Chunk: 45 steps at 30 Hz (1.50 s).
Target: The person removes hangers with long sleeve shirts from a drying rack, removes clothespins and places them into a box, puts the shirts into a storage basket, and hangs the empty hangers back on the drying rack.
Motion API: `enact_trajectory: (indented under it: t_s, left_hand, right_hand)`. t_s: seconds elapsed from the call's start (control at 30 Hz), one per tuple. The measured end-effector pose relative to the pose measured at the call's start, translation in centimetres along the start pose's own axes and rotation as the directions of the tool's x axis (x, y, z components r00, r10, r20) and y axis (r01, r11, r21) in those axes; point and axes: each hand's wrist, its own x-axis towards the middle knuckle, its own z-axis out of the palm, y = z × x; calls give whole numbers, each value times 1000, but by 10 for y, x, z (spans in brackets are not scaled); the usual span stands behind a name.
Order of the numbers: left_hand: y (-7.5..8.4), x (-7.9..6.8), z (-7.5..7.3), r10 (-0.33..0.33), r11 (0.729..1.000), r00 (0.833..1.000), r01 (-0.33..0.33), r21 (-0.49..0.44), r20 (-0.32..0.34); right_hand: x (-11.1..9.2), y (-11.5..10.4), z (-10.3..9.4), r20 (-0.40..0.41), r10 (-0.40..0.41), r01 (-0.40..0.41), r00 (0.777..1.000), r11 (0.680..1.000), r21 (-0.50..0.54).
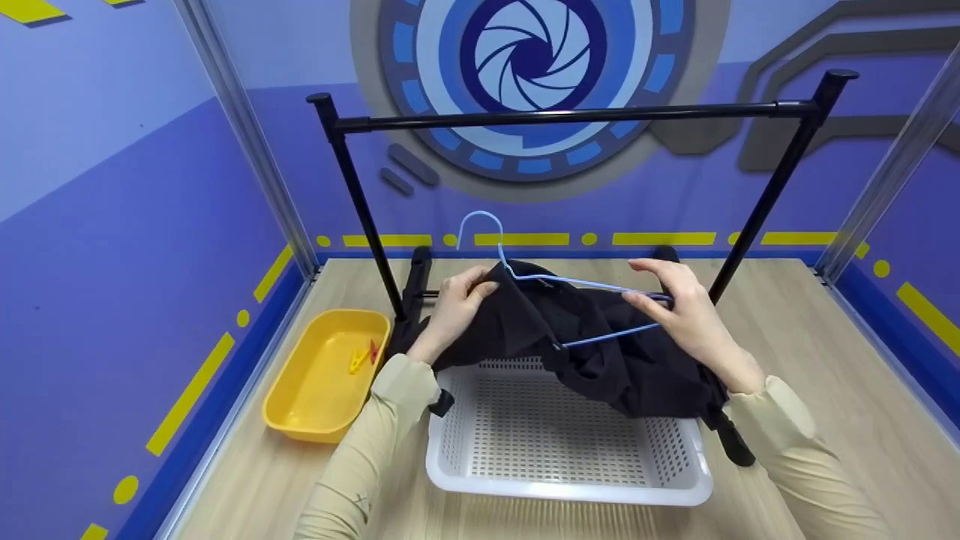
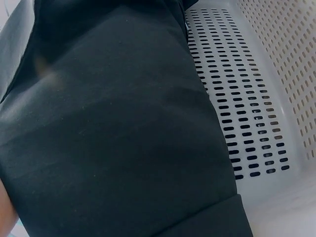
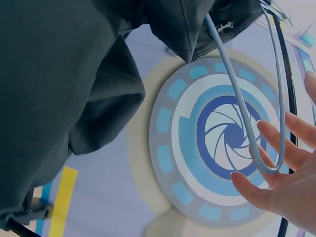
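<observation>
Left hand [image 1: 453,306] pinched black garment [image 1: 502,330], right hand [image 1: 690,316] spread at hanger [image 1: 577,281]; threading looked half-done, its bare end apparently needed covering!

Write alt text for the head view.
A person's left hand pinches a black garment beside a blue hanger, while the open right hand is at the hanger's right end. A white perforated basket sits below, with a yellow tray of small clips to its left and a black rack behind.

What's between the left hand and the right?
The black garment and blue hanger span from left hand to right hand; head view shows it.
</observation>
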Motion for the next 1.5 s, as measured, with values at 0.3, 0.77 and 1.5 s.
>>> enact_trajectory:
  t_s: [0.3, 0.77, 1.5]
  left_hand:
    - [-2, 0, 2, -5, 1000, 1000, 5, 18, 8]
    - [-1, -1, 4, -5, 1000, 1000, 4, 16, 26]
    - [2, -3, 8, 29, 1000, 998, -29, -3, 56]
  right_hand:
    - [1, 0, 6, 69, -137, 143, 988, 986, -92]
    - [2, 5, 18, 136, -225, 252, 965, 938, -238]
    - [-2, 12, 26, 87, -386, 395, 918, 884, -250]
